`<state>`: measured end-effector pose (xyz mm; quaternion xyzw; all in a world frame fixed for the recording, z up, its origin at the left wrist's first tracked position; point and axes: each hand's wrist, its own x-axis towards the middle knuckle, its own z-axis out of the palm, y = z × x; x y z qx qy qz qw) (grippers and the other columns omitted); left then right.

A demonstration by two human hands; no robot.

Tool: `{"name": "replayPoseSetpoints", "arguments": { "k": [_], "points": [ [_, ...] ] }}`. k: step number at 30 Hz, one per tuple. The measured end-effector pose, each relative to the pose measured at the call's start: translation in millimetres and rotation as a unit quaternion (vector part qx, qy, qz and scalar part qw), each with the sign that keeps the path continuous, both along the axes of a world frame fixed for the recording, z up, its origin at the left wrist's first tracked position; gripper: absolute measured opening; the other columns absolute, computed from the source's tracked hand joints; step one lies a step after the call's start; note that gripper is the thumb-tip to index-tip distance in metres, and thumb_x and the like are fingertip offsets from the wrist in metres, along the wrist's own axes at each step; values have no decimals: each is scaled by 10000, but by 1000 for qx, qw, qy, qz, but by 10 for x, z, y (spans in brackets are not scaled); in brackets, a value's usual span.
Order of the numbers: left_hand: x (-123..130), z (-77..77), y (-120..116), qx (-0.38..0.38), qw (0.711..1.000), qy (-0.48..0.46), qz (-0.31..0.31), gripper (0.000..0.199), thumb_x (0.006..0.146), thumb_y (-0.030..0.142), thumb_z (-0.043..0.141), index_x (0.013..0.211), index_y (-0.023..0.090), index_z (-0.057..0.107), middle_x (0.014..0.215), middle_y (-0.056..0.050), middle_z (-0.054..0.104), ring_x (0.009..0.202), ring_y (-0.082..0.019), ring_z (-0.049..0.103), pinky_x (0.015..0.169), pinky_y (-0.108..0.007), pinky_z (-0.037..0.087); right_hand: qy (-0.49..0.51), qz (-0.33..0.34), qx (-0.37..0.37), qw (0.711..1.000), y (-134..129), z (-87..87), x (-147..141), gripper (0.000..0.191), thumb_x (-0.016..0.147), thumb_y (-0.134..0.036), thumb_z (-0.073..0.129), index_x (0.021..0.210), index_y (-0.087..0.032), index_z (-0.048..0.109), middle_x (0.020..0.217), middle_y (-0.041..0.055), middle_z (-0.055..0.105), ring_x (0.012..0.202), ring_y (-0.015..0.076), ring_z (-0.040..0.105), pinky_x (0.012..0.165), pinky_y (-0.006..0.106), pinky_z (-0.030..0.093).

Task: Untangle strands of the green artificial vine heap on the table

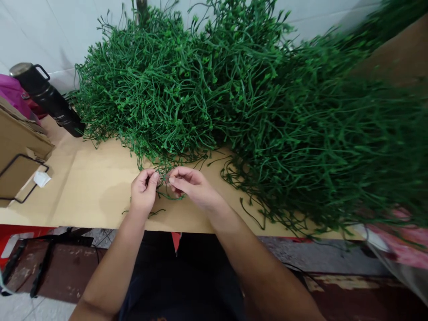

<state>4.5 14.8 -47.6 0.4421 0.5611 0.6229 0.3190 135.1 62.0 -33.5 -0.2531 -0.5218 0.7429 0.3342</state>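
Note:
My left hand [145,188] is closed in a pinch, thumb against forefinger, on a thin green stem [163,170] near the front of a big green heap. Just to its right, my right hand [189,183] pinches too, its fingertips close to the left ones. A green stem [172,197] curves below the fingers, between the two hands. What exactly lies between the right fingertips is too small to make out. The large heap of thin green stems with small budded tips [187,89], which looks like artificial greenery, lies directly beyond both hands.
Brown paper or cardboard [96,178] covers the table. Loose stems [157,212] lie near its front edge. A black bottle [50,100] leans at the left, by a cardboard box [16,142] with a black wire frame [28,196]. Pink cloth [401,240] shows at right.

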Motion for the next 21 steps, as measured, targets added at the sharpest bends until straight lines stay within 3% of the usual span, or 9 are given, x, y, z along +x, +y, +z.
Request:
{"name": "replayPoseSetpoints", "arguments": {
  "k": [6,10,15,21],
  "points": [
    [-8,-19,5,23,999,20,-17,136,699,277,659,742,162,599,650,18,549,603,-81,501,592,-198,430,7,15,-12,1000,-11,-25,-6,345,654,-412,692,716,-160,466,527,-82,442,448,27,403,451,186,341],
    [-19,-23,10,21,999,38,-26,106,698,253,658,726,161,613,678,5,569,642,-93,531,612,-205,441,10,29,12,999,-32,-43,-2,389,649,-450,695,763,-164,456,549,-94,392,434,16,326,415,185,265],
    [-22,-35,15,4,999,35,-34,157,708,307,660,743,163,606,671,5,568,632,-100,520,609,-217,435,-5,45,53,998,-42,-72,-6,409,672,-512,655,759,-152,481,602,-63,397,526,38,344,486,204,285],
    [-12,6,-24,-10,997,27,-68,253,739,411,635,723,165,574,623,23,503,590,-89,453,567,-209,386,-32,37,102,994,-30,-84,13,435,715,-540,607,633,-171,391,562,-70,299,516,43,265,478,214,219]
  ]
}}
